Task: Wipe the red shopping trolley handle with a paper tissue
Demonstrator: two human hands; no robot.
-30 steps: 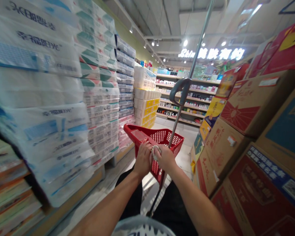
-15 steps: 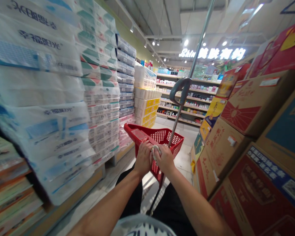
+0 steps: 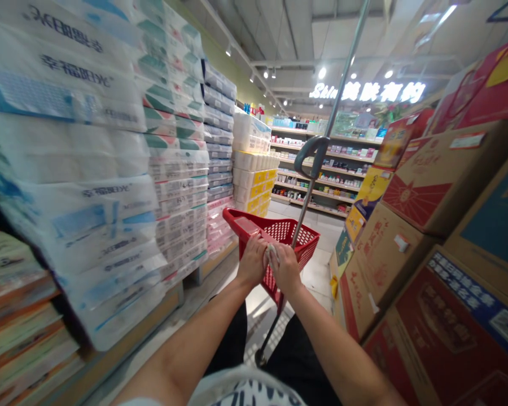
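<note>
A red plastic shopping basket (image 3: 294,237) stands on the floor in the aisle ahead of me. Its grey pull handle (image 3: 311,155) on a metal rod rises up past my view. My left hand (image 3: 253,260) rests on the basket's near rim with the fingers curled over it. My right hand (image 3: 284,267) is closed beside it on a small white wad (image 3: 271,250), maybe cloth or paper, pressed at the rim. The two hands touch each other.
Tall stacks of wrapped tissue packs (image 3: 110,169) line the left side. Stacked cardboard cartons (image 3: 440,214) in brown and red line the right. Shelves of goods (image 3: 322,169) close the aisle's far end under a lit sign. The tiled floor (image 3: 322,270) runs between.
My hands and the basket have shifted slightly forward and up in view. The white wad shows less between my hands than before.
</note>
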